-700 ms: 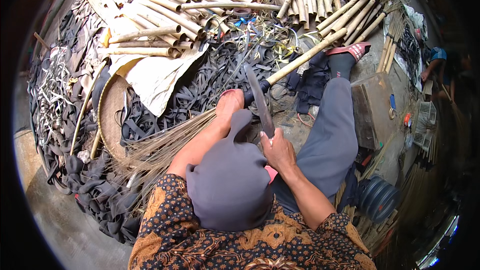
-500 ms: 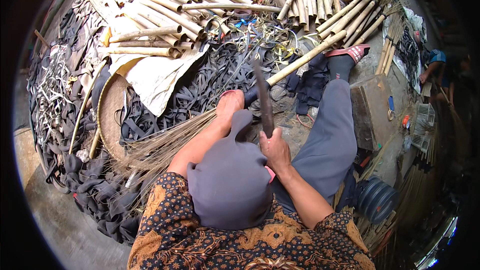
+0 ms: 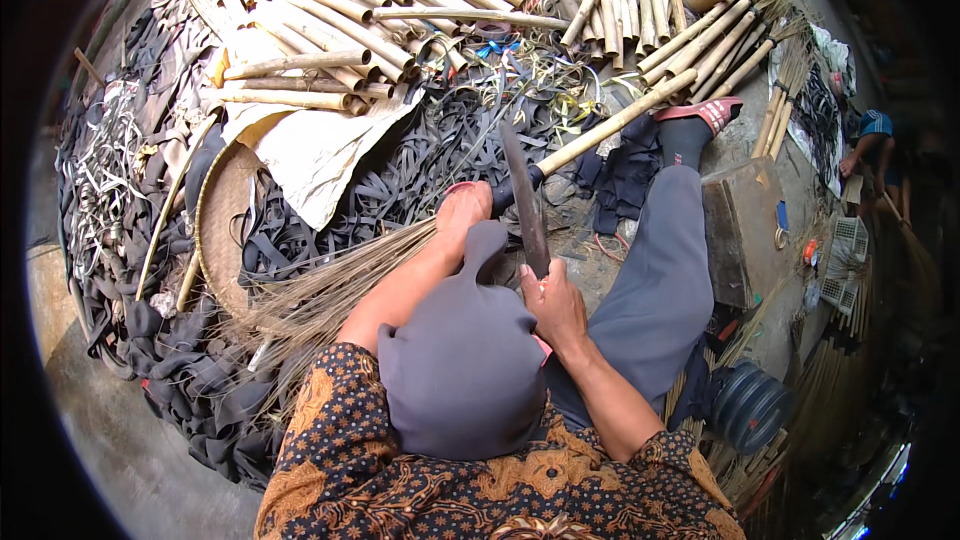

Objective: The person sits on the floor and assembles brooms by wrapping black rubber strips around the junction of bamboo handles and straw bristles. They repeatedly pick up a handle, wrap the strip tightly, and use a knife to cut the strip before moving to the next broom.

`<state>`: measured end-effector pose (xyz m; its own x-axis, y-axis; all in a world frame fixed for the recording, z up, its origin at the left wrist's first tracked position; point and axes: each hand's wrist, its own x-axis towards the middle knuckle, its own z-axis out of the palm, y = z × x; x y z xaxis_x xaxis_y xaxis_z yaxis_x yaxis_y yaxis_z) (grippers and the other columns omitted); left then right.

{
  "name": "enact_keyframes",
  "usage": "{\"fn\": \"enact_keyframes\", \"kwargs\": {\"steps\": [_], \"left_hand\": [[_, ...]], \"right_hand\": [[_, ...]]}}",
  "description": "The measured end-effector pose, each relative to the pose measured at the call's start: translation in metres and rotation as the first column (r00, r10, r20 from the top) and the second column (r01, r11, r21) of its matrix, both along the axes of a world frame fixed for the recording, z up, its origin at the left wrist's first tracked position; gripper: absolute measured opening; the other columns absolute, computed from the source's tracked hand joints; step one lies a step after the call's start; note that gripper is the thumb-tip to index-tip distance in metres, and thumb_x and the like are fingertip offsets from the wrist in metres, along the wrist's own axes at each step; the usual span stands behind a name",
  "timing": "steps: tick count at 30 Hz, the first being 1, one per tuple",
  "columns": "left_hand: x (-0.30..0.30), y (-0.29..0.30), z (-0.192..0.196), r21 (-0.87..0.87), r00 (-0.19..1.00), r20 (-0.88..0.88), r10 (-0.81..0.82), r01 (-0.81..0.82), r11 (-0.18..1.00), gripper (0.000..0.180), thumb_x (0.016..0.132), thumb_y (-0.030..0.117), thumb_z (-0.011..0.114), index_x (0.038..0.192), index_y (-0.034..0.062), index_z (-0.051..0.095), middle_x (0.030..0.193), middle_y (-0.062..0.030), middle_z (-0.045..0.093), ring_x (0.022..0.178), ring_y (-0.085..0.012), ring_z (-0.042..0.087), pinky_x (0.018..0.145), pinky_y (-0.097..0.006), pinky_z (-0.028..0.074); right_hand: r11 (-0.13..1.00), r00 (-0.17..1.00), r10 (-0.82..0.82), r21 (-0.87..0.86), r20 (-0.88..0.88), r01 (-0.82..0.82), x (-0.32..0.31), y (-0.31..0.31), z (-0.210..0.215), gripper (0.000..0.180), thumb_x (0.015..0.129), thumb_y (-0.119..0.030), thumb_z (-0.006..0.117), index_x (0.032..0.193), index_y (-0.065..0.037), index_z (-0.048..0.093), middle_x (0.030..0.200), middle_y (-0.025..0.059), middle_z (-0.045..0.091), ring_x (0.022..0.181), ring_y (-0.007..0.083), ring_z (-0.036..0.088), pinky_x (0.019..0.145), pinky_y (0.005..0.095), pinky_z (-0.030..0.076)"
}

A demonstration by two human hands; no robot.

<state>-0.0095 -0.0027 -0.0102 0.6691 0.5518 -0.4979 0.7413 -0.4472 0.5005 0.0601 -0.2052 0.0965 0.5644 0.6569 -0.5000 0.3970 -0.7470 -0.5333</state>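
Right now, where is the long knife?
The long knife is near the middle of the head view, in the fingers of the right hand, its blade pointing up the picture and overlapping the broom's black-wrapped neck.

Dark knife [image 3: 528, 215] — long, bamboo-handled broom [image 3: 568, 155] — slantwise

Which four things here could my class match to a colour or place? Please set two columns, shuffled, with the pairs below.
Things:
1. Knife
2. Jug
3. Slipper
4. Sheet

Descriptions:
A. Pinkish red
B. White
C. Held in the right hand
D. Bluish and ridged

Pairs: 1-C, 2-D, 3-A, 4-B
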Motion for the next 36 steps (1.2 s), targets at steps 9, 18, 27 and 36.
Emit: {"fn": "enact_keyframes", "kwargs": {"steps": [9, 18, 27, 36], "left_hand": [[0.002, 0.003, -0.004, -0.033, 1.000, -0.024, 0.000, -0.001, 0.999, 0.048, 0.079, 0.027, 0.084, 0.114, 0.0045, 0.061, 0.100, -0.0238, 0.074, 0.099, -0.0429, 0.072, 0.085, -0.051, 0.057], [-0.004, 0.011, -0.007, -0.026, 1.000, 0.012, -0.028, 0.028, 0.999, 0.051, 0.077, 0.030, 0.087, 0.113, 0.0034, 0.064, 0.106, -0.0213, 0.073, 0.104, -0.0414, 0.071, 0.088, -0.049, 0.056], [0.006, 0.032, -0.002, -0.235, 0.995, 0.098, -0.001, 0.024, 0.972, 0.071, 0.098, 0.058, 0.063, 0.141, 0.0026, 0.060, 0.107, -0.0233, 0.076, 0.103, -0.0384, 0.073, 0.090, -0.046, 0.055], [-0.032, 0.079, 0.138, -0.135, 1.000, 0.011, -0.012, 0.013, 0.991, 0.051, 0.104, 0.051, 0.055, 0.126, 0.0077, 0.072, 0.099, -0.0204, 0.075, 0.094, -0.0361, 0.073, 0.085, -0.044, 0.054]], "right_hand": [[0.987, 0.997, 0.051, -0.155, 0.054, -0.042, 0.002, -0.005, -0.007, 0.053, 0.104, -0.048, 0.056, 0.106, 0.004, 0.049, 0.084, 0.0326, 0.070, 0.082, 0.0526, 0.070, 0.075, 0.0619, 0.053], [0.977, 0.992, 0.108, -0.192, 0.064, -0.093, 0.006, -0.018, -0.029, 0.052, 0.104, -0.047, 0.056, 0.107, 0.004, 0.049, 0.084, 0.0316, 0.071, 0.081, 0.0514, 0.070, 0.074, 0.0612, 0.054], [0.814, 0.791, -0.581, -0.146, -0.194, 0.562, -0.002, -0.035, -0.073, 0.053, 0.103, -0.046, 0.056, 0.113, 0.006, 0.055, 0.095, 0.0323, 0.071, 0.096, 0.0501, 0.070, 0.084, 0.0559, 0.053], [0.928, 0.939, -0.316, 0.250, 0.139, 0.275, 0.080, -0.028, -0.060, 0.077, 0.096, -0.032, 0.068, 0.153, 0.009, 0.036, 0.152, 0.0332, 0.044, 0.142, 0.0448, 0.045, 0.119, 0.0475, 0.036]]}}
